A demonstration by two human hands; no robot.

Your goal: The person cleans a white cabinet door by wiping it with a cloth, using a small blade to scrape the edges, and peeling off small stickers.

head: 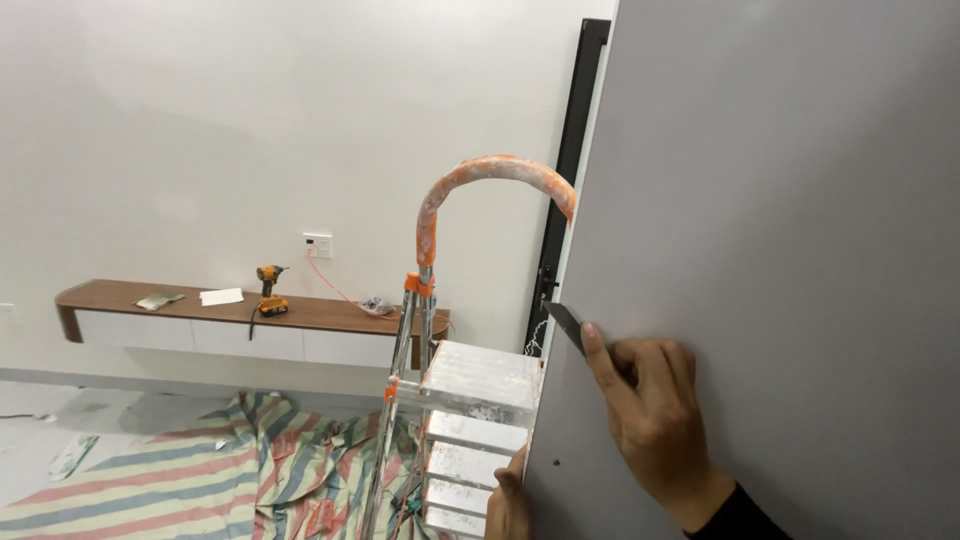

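A large grey panel (780, 200) stands upright and fills the right half of the view. My right hand (650, 410) rests on its face near the left edge and grips a thin dark blade (563, 322), whose tip sits at the panel's edge. My left hand (508, 500) shows only partly at the bottom, its fingers wrapped around the panel's left edge. Just behind that edge stands a paint-spattered aluminium stepladder (470, 400) with an orange-wrapped top rail.
A wall-mounted wooden shelf (240, 310) carries a yellow cordless drill (270, 292), papers and a small bundle. A wall socket (317, 245) sits above it. A striped cloth (200, 470) covers the floor. A black vertical frame (575, 150) runs behind the panel.
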